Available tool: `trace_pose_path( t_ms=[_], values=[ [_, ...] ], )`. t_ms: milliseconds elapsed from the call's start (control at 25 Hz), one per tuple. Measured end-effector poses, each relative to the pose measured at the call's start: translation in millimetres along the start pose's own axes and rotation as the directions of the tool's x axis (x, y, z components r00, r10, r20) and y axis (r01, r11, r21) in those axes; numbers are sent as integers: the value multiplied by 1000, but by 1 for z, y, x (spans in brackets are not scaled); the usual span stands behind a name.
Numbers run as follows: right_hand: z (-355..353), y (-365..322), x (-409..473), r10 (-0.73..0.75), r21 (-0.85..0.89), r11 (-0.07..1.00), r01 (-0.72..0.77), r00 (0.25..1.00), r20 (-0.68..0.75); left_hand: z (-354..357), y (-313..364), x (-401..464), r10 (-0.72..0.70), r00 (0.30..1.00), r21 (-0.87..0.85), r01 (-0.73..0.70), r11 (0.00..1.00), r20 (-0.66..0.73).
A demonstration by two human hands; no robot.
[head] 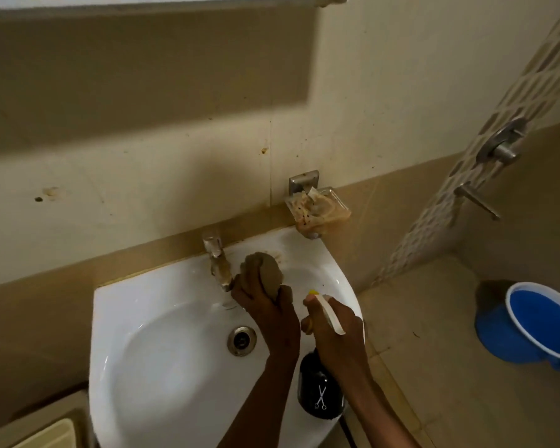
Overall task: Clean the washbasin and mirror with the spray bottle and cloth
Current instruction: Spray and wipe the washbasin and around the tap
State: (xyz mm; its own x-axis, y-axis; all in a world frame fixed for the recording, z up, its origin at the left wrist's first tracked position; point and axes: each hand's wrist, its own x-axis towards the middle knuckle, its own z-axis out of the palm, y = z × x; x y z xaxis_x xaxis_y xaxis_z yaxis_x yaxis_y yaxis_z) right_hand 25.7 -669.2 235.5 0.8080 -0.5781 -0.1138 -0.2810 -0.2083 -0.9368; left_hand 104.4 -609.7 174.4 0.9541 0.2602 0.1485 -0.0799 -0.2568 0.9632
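A white washbasin fills the lower middle, with a metal drain and a stained tap at its back rim. My left hand presses a bunched brown cloth against the basin's back rim, just right of the tap. My right hand holds a black spray bottle with a white trigger head, its yellow-tipped nozzle pointing at the basin's far right side. Only the lower frame edge of the mirror shows at the top.
A dirty soap dish on a metal bracket hangs on the wall above the basin's right corner. Shower valves stick out of the right wall. A blue bucket stands on the floor at right. A beige tank lid sits lower left.
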Motion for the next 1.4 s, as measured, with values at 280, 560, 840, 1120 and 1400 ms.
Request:
trace_pose_path(
  t_ms=[280,560,840,1120,1400],
  values=[
    [-42,9,14,47,54,997,-49,998,38,57,-15,49,-83,970,466,184,866,-229],
    [-55,20,26,94,111,989,-96,995,19,69,-23,64,-192,979,695,188,694,-73],
    [-88,13,30,114,190,977,-94,989,-94,105,-7,20,-126,986,588,39,808,108],
    [-128,15,26,29,160,987,11,969,-247,117,-3,-34,-32,964,298,-51,953,265],
    [-159,2,18,37,164,986,10,959,-280,129,47,-72,-161,541,485,-534,692,826]
  ],
)
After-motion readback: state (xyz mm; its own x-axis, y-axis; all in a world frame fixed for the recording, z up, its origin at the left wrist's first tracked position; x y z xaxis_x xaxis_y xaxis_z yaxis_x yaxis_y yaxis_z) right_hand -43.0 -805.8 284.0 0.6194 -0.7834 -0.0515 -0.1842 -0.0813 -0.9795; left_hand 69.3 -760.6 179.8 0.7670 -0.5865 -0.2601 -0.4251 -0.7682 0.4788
